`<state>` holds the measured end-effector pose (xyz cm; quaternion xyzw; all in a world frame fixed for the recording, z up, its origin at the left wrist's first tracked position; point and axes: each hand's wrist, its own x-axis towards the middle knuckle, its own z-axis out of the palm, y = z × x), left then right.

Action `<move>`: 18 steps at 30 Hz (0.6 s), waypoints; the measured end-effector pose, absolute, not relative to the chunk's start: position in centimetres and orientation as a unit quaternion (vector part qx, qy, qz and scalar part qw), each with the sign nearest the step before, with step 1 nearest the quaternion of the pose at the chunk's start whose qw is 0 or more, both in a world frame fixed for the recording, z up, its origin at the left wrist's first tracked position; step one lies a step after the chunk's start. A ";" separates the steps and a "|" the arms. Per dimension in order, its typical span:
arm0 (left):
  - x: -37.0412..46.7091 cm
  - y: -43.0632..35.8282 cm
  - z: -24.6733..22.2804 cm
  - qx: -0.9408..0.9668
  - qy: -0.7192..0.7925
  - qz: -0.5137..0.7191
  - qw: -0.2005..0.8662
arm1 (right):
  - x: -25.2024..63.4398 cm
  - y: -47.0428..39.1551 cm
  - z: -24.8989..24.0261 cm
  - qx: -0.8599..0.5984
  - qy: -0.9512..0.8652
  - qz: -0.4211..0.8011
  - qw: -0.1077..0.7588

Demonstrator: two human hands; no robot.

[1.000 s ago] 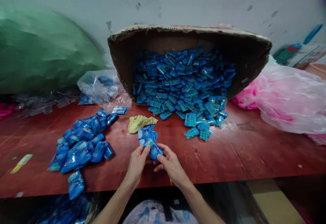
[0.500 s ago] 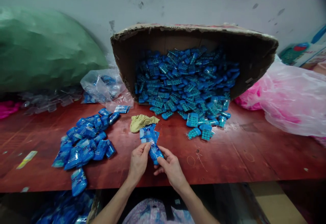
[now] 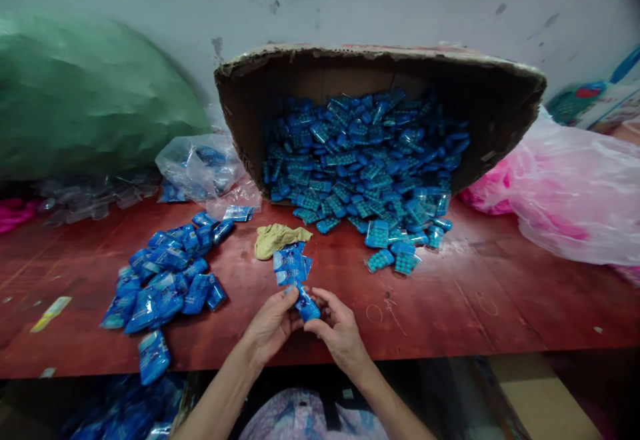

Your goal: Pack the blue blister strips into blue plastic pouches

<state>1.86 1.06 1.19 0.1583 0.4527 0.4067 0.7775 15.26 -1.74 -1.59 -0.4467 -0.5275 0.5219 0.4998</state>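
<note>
Near the table's front edge, my left hand (image 3: 277, 320) and my right hand (image 3: 336, 323) hold one small blue packet (image 3: 306, 305) between them, each gripping it with thumb and fingers. Just beyond the hands lie flat blue printed sleeves (image 3: 291, 265), overlapping one another, beside a crumpled yellow-green cloth (image 3: 279, 240). A heap of blue printed packets (image 3: 163, 293) lies to the left. Behind, a cardboard box on its side (image 3: 505, 103) holds many blue packs with turquoise beads (image 3: 360, 153), some spilled out onto the table.
The red table (image 3: 440, 313) runs across the view. A clear plastic bag (image 3: 200, 163) and a large green sack (image 3: 90, 100) stand at the left, a pink and white plastic bag (image 3: 575, 187) at the right. A yellow strip (image 3: 51, 313) lies far left.
The blue packet has come away from the flat sleeves and sits lower between the fingers. My left hand has shifted slightly, its fingers now beneath the packet.
</note>
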 end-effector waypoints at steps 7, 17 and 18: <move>1.7 0.7 1.2 0.171 0.451 0.393 0.783 | 15.6 -0.9 -1.1 -0.457 -0.351 0.650 0.495; 3.0 0.4 1.2 0.138 0.518 0.393 0.747 | 16.3 -1.4 -1.0 -0.487 -0.514 0.510 0.489; 3.0 0.4 1.3 0.145 0.514 0.393 0.748 | 16.4 -1.4 -1.0 -0.489 -0.504 0.519 0.488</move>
